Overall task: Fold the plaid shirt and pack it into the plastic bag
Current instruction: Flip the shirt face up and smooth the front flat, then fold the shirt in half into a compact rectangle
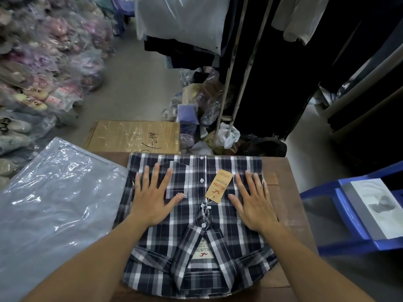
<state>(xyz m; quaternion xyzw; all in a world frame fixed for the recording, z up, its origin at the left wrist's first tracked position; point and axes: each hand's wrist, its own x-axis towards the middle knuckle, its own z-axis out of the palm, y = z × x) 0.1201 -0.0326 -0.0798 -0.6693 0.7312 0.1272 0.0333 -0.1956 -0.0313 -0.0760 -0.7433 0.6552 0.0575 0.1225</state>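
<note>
1. Nearest us, the plaid shirt lies folded face up on the table, collar toward us, a paper tag hanging at its placket.
2. Our left hand and right hand press flat on it, fingers spread, gripping nothing.
3. We judge the cloth light, soft and floppy; lifted by one edge the fold would likely slump, so we would slide palms under both side edges.
4. Touching its left edge lies the plastic bag, flat and probably slippery; a cardboard box sits beyond.
</note>
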